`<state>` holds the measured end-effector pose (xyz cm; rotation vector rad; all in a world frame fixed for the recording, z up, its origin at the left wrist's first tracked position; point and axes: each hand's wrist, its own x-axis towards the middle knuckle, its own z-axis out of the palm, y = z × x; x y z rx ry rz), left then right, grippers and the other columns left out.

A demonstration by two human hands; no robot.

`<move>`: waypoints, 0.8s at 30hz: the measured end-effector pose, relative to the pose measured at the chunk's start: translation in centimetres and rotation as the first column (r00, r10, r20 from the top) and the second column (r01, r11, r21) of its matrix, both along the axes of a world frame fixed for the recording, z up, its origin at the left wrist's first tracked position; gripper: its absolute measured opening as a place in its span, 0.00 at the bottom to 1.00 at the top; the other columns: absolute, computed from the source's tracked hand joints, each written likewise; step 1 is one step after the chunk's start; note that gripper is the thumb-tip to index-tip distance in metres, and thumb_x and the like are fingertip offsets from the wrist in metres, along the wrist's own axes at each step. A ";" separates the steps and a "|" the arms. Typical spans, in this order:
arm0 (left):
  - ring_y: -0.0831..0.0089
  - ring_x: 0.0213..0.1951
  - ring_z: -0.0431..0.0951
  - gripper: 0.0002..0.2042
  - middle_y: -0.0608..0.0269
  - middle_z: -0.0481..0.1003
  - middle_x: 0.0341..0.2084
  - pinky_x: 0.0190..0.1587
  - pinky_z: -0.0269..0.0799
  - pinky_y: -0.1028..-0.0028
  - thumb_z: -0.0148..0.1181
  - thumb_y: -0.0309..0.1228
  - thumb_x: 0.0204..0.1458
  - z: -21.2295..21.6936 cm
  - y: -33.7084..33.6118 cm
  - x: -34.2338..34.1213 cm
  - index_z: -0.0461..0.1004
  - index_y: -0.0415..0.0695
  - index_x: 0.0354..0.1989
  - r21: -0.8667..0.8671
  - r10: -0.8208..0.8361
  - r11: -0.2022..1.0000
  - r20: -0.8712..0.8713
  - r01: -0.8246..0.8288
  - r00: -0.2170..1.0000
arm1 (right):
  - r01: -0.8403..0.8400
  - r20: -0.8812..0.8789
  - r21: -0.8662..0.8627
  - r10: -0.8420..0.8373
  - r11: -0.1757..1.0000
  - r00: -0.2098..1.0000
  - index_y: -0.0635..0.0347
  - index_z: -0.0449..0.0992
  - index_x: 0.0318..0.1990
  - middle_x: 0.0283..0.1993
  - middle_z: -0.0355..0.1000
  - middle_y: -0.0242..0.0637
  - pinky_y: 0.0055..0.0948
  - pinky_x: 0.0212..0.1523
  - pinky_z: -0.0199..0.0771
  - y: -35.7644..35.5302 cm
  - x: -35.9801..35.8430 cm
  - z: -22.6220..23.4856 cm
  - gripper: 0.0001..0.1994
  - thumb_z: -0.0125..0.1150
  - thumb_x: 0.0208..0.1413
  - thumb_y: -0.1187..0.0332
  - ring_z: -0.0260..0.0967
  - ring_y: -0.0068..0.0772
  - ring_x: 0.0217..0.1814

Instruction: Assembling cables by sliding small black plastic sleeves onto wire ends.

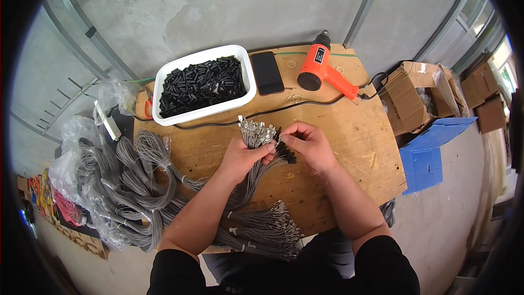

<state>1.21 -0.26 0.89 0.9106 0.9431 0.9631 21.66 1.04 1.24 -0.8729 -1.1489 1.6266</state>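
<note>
While the left hand (244,155) is clenched around a bundle of grey wires (252,177) at mid-table, the right hand (309,143) pinches a small black sleeve (283,143) at the bundle's tip, fingers closed on it. Metal terminals (256,131) fan out above the left fist, toward 12 o'clock.

Handling, my read: wires are light and floppy, they splay if held loose, so grip just below the terminals as the left hand does. Terminals look thin and bendable, likely snaggy. Sleeves are tiny and easy to drop; fingertip pinch only.

Around:
- 11 o'clock from the hands: white tray (164,74) full of black sleeves, near.
- 12 o'clock: black phone (267,72), flat, just beside the tray.
- 1 o'clock: orange heat gun (323,67) lying on its side, its black cord (262,113) running across the table between tray and hands.
- 6 o'clock: finished-looking wire bunches (262,229) at the near edge.
- 8–9 o'clock: big heap of grey wire coils (117,186) with clear plastic bags (112,95), off the wooden table (360,147).
- 2–3 o'clock: cardboard box (412,98) and blue sheet (428,155) on the floor.

In the way: only the cord crosses the reach to the tray; otherwise the path is open.
</note>
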 end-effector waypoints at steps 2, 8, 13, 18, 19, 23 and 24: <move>0.78 0.28 0.77 0.08 0.64 0.79 0.29 0.32 0.74 0.78 0.67 0.27 0.56 0.3 0.0 -0.1 0.79 0.37 0.41 -0.007 -0.008 1.000 -0.001 0.008 1.000 | -0.005 0.008 -0.026 0.005 1.000 1.000 0.66 0.77 0.40 0.38 0.77 0.33 0.22 0.44 0.74 0.0 0.0 0.2 0.03 0.60 0.62 0.76 0.72 0.19 0.38; 0.79 0.27 0.76 0.08 0.65 0.79 0.29 0.31 0.73 0.78 0.67 0.27 0.55 -0.2 0.0 -0.1 0.79 0.38 0.40 0.030 -0.039 0.999 -0.003 0.039 0.999 | 0.028 -0.041 -0.081 -0.031 0.996 0.999 0.65 0.77 0.40 0.36 0.75 0.30 0.19 0.38 0.68 -0.4 -0.2 1.0 0.02 0.60 0.62 0.76 0.68 0.16 0.35; 0.81 0.25 0.72 0.05 0.68 0.77 0.26 0.29 0.68 0.78 0.66 0.26 0.56 0.0 0.1 0.0 0.78 0.38 0.37 0.091 -0.009 0.996 -0.014 0.010 1.000 | 0.057 -0.012 0.022 -0.056 0.998 0.998 0.63 0.77 0.39 0.31 0.71 0.24 0.15 0.27 0.56 -0.3 -0.6 0.4 0.02 0.61 0.61 0.75 0.58 0.11 0.27; 0.81 0.25 0.72 0.04 0.68 0.75 0.24 0.28 0.67 0.78 0.64 0.25 0.57 -0.1 0.2 0.0 0.77 0.38 0.34 0.068 0.005 0.998 -0.012 -0.004 1.000 | -0.016 0.053 -0.072 0.020 0.997 0.998 0.63 0.76 0.39 0.33 0.74 0.28 0.19 0.38 0.69 -0.1 0.0 0.4 0.03 0.61 0.61 0.75 0.67 0.16 0.33; 0.81 0.25 0.72 0.04 0.68 0.75 0.24 0.28 0.67 0.78 0.64 0.25 0.57 -0.1 0.2 0.0 0.77 0.38 0.34 0.069 0.004 0.998 -0.013 -0.003 1.000 | -0.016 0.053 -0.071 0.020 0.997 0.998 0.63 0.76 0.39 0.33 0.74 0.28 0.19 0.38 0.69 0.1 0.3 0.0 0.03 0.61 0.61 0.75 0.67 0.16 0.33; 0.81 0.24 0.71 0.04 0.68 0.75 0.24 0.27 0.66 0.78 0.63 0.25 0.57 -0.1 0.2 0.0 0.77 0.38 0.33 0.071 0.026 0.997 -0.062 -0.021 0.998 | -0.046 -0.452 -0.446 -0.181 0.894 0.874 0.63 0.73 0.45 0.40 0.74 0.35 0.18 0.39 0.70 0.9 1.0 0.4 0.08 0.56 0.59 0.80 0.70 0.24 0.38; 0.81 0.24 0.71 0.04 0.68 0.74 0.24 0.27 0.66 0.78 0.63 0.25 0.57 0.0 0.2 0.1 0.77 0.38 0.33 0.078 0.033 0.997 -0.061 -0.028 0.998 | -0.028 -0.478 -0.403 -0.185 0.915 0.859 0.66 0.72 0.46 0.45 0.73 0.41 0.21 0.45 0.75 1.5 1.8 -0.8 0.09 0.51 0.59 0.83 0.72 0.30 0.44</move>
